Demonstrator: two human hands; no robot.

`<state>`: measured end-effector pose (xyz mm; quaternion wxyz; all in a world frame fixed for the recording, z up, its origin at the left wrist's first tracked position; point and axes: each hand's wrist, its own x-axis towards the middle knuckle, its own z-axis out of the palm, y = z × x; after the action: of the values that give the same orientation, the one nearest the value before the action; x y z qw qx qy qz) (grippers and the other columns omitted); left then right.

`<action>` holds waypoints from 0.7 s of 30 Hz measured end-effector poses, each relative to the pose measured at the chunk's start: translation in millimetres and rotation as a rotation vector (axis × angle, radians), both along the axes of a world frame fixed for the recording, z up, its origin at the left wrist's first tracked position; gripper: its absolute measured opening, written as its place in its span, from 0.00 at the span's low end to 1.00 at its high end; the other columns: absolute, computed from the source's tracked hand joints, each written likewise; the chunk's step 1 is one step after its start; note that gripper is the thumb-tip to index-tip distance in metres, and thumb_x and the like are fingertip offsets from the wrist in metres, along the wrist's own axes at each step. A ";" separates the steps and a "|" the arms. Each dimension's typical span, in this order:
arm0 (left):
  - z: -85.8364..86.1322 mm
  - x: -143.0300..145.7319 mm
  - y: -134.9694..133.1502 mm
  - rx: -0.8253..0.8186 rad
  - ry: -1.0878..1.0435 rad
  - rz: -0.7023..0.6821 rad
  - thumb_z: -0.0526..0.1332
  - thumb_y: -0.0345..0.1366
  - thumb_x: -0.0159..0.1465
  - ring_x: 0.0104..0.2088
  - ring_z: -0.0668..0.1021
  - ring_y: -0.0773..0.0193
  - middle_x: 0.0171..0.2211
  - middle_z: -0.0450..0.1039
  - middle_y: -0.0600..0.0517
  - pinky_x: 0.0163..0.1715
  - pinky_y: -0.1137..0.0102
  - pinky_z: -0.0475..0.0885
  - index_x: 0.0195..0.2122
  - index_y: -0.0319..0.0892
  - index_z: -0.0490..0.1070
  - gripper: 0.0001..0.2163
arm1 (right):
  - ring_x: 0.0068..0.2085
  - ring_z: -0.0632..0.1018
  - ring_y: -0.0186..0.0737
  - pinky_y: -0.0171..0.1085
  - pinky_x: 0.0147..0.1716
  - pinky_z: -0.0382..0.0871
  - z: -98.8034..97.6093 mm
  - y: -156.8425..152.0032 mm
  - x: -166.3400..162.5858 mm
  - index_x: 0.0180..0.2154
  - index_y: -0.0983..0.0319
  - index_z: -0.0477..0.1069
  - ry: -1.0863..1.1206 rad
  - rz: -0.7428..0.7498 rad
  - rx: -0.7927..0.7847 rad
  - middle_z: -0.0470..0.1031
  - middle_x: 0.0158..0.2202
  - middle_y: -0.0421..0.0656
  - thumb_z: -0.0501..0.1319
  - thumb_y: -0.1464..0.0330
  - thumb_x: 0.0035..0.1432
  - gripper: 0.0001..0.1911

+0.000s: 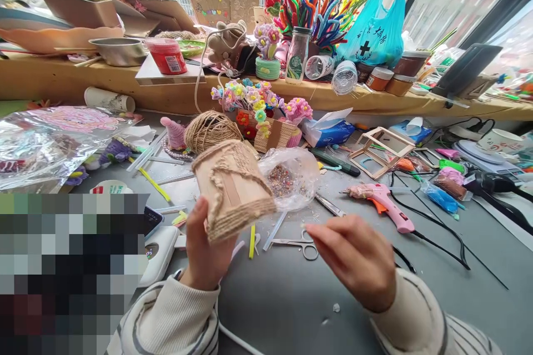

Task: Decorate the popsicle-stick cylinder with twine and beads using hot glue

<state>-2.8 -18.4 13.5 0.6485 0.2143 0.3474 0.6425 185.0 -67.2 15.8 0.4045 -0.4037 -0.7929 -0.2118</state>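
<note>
Twine-trimmed wooden craft piece (235, 183), held tilted above the table (291, 310) in the left hand (210, 255).
Left: thumb on the near side, fingers grasping the piece from beneath; coarse twine borders its edges and a wavy twine line crosses its face. Right hand (358, 260): raised well apart from the piece, fingers drawn together in a pinch; a pale speck shows at the tips, too small to tell whether gripped. About them: twine ball (212, 132) behind the piece; clear bag of mixed beads (287, 177) just beside it; small scissors (293, 242) near the right fingertips; pink glue gun (385, 199), lying beyond the right hand.
</note>
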 end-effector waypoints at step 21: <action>-4.5 -1.0 1.5 0.053 -0.004 -0.033 0.58 0.44 0.57 0.55 0.70 0.52 0.38 0.80 0.53 0.47 0.62 0.72 0.49 0.49 0.71 0.19 | 0.24 0.68 0.34 0.34 0.21 0.61 -49.6 -5.4 -4.4 0.32 0.69 0.74 -0.161 0.200 -0.217 0.71 0.22 0.43 0.55 0.77 0.57 0.08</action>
<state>-3.7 -16.9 9.0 0.6538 0.2359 0.3255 0.6411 180.6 -72.6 -33.9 0.3126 -0.3458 -0.8771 -0.1154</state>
